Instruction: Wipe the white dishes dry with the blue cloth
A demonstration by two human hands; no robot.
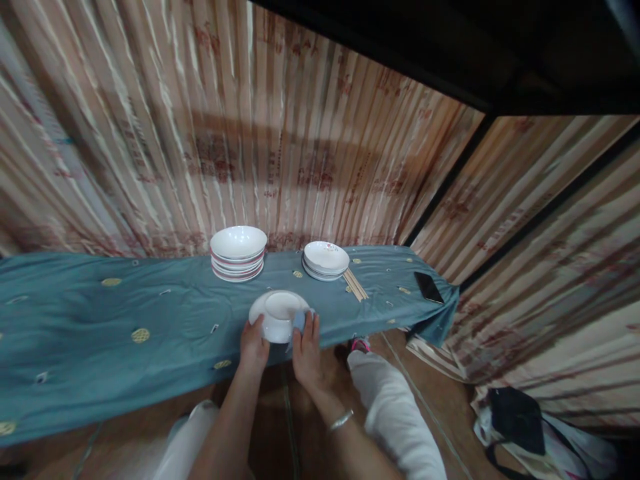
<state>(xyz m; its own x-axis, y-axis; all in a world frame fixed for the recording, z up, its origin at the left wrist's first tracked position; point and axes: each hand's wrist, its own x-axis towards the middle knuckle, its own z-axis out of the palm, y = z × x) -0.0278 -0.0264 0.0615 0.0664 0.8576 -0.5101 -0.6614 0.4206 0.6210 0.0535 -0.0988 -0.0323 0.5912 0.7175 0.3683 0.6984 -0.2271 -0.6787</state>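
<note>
Near the table's front edge, a white bowl (270, 323) is held between my hands. It seems to be bottom up, with a round ring showing, though I cannot be sure. My left hand (254, 345) grips its near left rim, thumb on top. On the right side, my right hand (307, 347) presses a small light-blue cloth (299, 321) against the bowl. Behind the bowl to the left stands a stack of white bowls (239, 243), some with red rims. To the right sits a shorter stack of white plates (327, 257) with a floral pattern.
A blue-green cloth with yellow motifs covers the long table (175, 313). Wooden chopsticks (355, 285) lie beside the plates, and a black phone (429, 287) lies near the right end. Patterned curtains (280, 147) hang behind. A bag (517, 420) rests on the floor at right.
</note>
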